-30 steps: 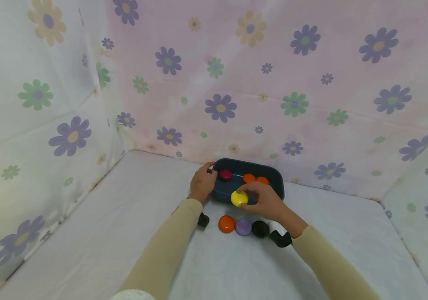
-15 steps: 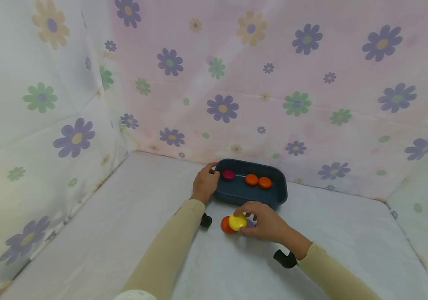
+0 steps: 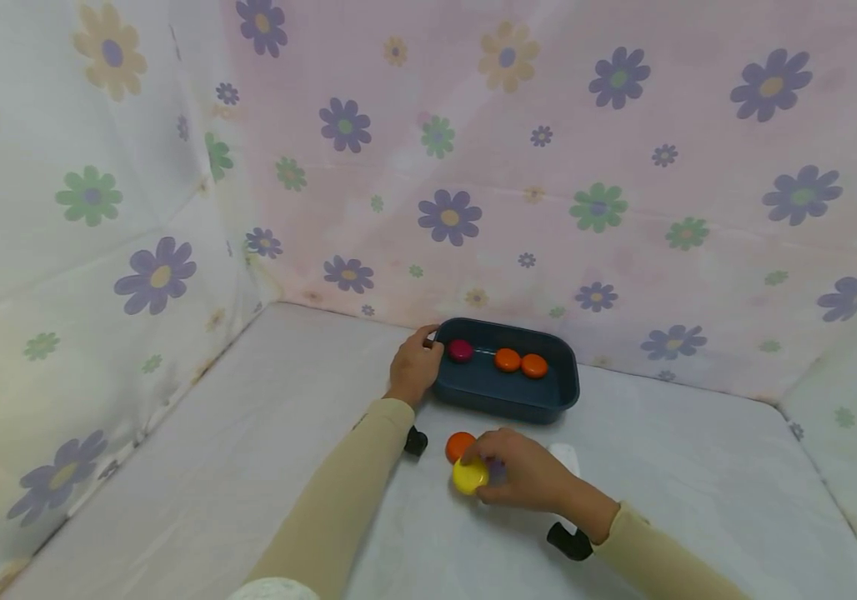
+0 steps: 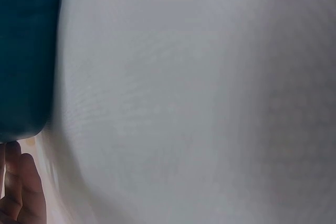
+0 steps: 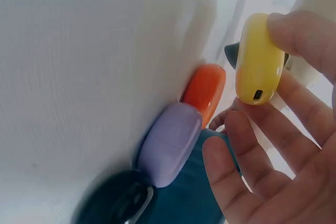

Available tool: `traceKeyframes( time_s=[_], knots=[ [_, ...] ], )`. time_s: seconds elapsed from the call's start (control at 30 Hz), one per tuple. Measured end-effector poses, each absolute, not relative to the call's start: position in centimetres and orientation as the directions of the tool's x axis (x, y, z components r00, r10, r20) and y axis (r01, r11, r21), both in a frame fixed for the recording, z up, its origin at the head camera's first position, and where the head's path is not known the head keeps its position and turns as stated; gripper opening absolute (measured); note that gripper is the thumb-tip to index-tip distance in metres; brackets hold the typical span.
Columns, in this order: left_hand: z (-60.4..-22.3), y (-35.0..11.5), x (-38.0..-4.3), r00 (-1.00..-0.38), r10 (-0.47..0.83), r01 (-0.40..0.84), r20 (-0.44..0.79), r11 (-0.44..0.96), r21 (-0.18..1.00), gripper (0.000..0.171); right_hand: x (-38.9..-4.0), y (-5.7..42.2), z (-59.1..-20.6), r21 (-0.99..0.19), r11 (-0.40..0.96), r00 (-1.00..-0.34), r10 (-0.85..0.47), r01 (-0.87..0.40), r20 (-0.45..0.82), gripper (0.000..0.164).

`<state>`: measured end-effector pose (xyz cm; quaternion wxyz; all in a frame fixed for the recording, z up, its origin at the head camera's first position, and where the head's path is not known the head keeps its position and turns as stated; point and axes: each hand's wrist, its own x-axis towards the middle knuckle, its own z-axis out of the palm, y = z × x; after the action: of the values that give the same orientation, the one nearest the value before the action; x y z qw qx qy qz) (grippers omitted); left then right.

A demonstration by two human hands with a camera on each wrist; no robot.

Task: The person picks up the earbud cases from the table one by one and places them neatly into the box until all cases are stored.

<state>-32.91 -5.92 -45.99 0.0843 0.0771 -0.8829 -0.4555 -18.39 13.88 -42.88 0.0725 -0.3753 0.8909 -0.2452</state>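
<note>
My right hand [image 3: 526, 475] pinches a yellow round, pebble-shaped case [image 3: 469, 476] between thumb and fingers, in front of the tray. In the right wrist view the case shows a small dark port at one end. Beside it on the table lie an orange-red case [image 3: 461, 447], a purple case [image 5: 170, 145] and a black one [image 5: 113, 200]; in the head view the right hand hides the black one and most of the purple. My left hand [image 3: 412, 367] grips the left end of a dark blue tray [image 3: 499, 404], its fingers [image 4: 31, 187] at the tray's corner in the left wrist view.
Inside the tray sit a dark red case [image 3: 461, 351] and two orange cases [image 3: 507, 360]. A white table cover [image 3: 308, 375] spreads beneath everything. The flowered cloth wall [image 3: 398, 167] rises close behind the tray.
My right hand has moved from above the tray's front edge toward me, carrying the yellow case down beside the row of cases. The left hand keeps its hold on the tray.
</note>
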Motion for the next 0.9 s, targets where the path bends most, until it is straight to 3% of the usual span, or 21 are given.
traceKeyframes(
  time_s=[0.9],
  knots=[
    [-45.58, -5.99, -32.66, -0.978, -0.195, -0.062, 0.072, 0.603, 0.795, 0.045, -18.85, 13.40, -43.68, -0.431, 0.594, -0.662, -0.749, -0.680, 0.013, 0.033]
  ],
)
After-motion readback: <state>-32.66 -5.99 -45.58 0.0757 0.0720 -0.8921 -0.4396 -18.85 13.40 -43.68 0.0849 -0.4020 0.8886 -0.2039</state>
